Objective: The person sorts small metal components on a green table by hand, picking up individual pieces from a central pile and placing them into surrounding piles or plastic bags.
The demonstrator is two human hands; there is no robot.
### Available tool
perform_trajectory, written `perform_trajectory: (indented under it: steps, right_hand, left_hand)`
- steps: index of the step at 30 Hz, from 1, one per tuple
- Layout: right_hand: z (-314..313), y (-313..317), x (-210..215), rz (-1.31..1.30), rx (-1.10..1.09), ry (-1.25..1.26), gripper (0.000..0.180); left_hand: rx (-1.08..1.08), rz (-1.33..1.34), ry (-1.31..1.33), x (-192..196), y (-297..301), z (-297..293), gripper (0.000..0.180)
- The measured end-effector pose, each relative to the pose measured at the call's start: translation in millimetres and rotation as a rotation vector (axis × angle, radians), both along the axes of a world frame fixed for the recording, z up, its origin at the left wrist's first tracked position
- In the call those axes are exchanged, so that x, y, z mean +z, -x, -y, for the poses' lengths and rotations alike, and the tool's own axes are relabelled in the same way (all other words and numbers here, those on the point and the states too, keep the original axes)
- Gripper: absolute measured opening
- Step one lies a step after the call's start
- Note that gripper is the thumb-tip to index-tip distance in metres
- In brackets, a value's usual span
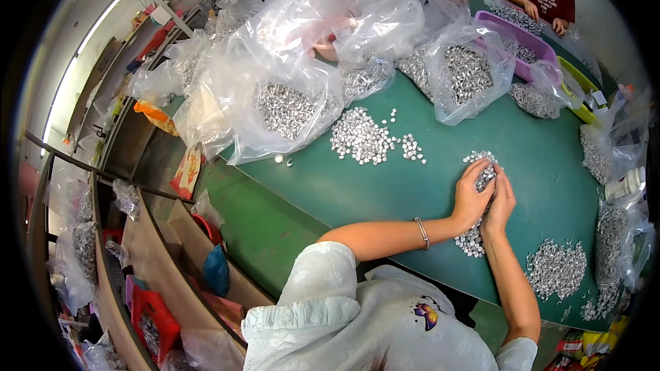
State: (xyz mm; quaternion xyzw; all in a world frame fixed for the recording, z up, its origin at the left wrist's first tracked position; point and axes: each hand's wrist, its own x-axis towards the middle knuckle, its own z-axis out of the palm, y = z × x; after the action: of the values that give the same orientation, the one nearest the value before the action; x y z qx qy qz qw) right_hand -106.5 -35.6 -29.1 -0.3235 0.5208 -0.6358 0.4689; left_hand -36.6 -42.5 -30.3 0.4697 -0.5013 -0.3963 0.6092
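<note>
Head view: the left hand (471, 196) and right hand (500, 203) are cupped, unclenched, around a heap of metal pieces (471, 242) on the green table (405, 196). Gathering appears partial: pieces extend past both hands; a pale pile (363, 139) and a silver pile (556, 269) lie elsewhere on the table.

You're in bright, fairly even light here: a strip light (105, 19) burns white at ten o'clock. Glare flares across the clear plastic bags (375, 10) around twelve, washing out their folds! Near three, small metal parts (470, 242) glint beside your left hand (471, 196) and right hand (500, 205), both reasonably crisp. Down at eight, shelf boards (126, 261) bow with your fisheye, and black swallows the corners.
</note>
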Motion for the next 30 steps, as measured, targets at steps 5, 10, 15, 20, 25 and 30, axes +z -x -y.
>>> perform_trajectory:
  steps: [5,10,15,20,25,30]
  right_hand:
    - [4.0,-0.1,-2.1,0.147,-0.071,-0.006,0.031]
    - [5.2,-7.6,12.8,0.277,-0.132,-0.059,0.029]
    - [-4.0,-3.2,21.8,0.457,-0.175,-0.022,0.025]
    - [-10.2,-2.4,31.7,0.767,-0.179,0.011,0.023]
    - [-12.2,-3.5,39.6,0.744,-0.244,0.051,0.022]
    - [-9.8,-3.5,37.6,0.911,-0.201,0.094,0.021]
  left_hand:
    - [0.044,-0.072,-0.028,-4.0,14.4,4.3,0.032]
    - [-0.035,-0.278,-0.141,2.2,15.3,10.8,0.029]
    - [-0.126,-0.508,-0.266,24.2,14.4,1.1,0.024]
    - [-0.159,-0.677,-0.254,28.8,12.3,-4.0,0.025]
    - [-0.215,-0.708,-0.327,34.5,11.6,-3.1,0.030]
    - [-0.329,-0.881,-0.374,22.0,9.6,4.6,0.035]
